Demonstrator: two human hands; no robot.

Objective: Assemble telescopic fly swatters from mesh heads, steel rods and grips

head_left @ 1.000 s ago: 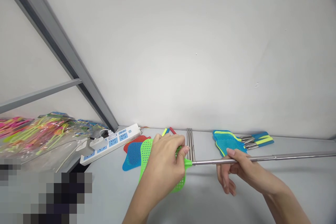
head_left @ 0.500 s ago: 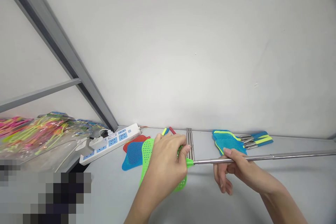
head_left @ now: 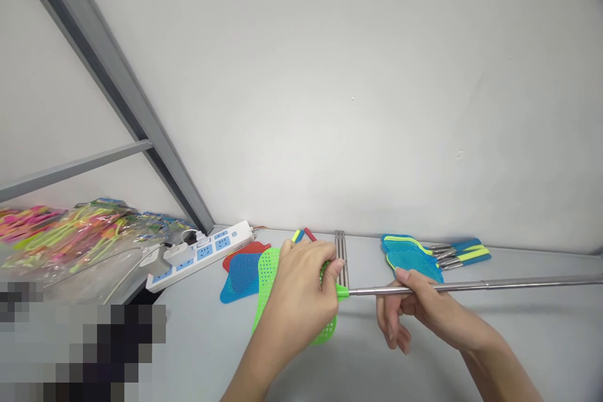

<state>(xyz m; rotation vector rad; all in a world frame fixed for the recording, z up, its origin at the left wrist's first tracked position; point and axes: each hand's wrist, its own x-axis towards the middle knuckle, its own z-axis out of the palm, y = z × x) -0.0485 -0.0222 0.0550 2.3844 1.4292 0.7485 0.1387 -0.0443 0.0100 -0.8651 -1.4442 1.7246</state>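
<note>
A green fly swatter [head_left: 266, 269] with a perforated head is held level above the table. My left hand [head_left: 304, 292] is closed around its head near the neck and covers much of it. From the neck a long telescopic metal rod [head_left: 513, 284] runs right, out of view. My right hand [head_left: 426, 304] grips this rod, thumb on top and fingers underneath. Loose blue [head_left: 242, 273] and red [head_left: 249, 251] swatter heads lie left of the green one. Several metal rods [head_left: 342, 254] lie behind my left hand. Beyond my right hand are blue-and-yellow fly swatters [head_left: 409, 257] with collapsed rods.
A white power strip [head_left: 202, 254] with plugs in it lies at the table's left edge. Colourful plastic-wrapped items [head_left: 89, 232] are piled farther left, below a grey metal frame [head_left: 113, 75]. The wall [head_left: 353, 107] rises behind the grey table [head_left: 188, 339].
My right hand has moved slightly left along the rod, toward the green head. My left hand keeps its hold. The view has shifted a little.
</note>
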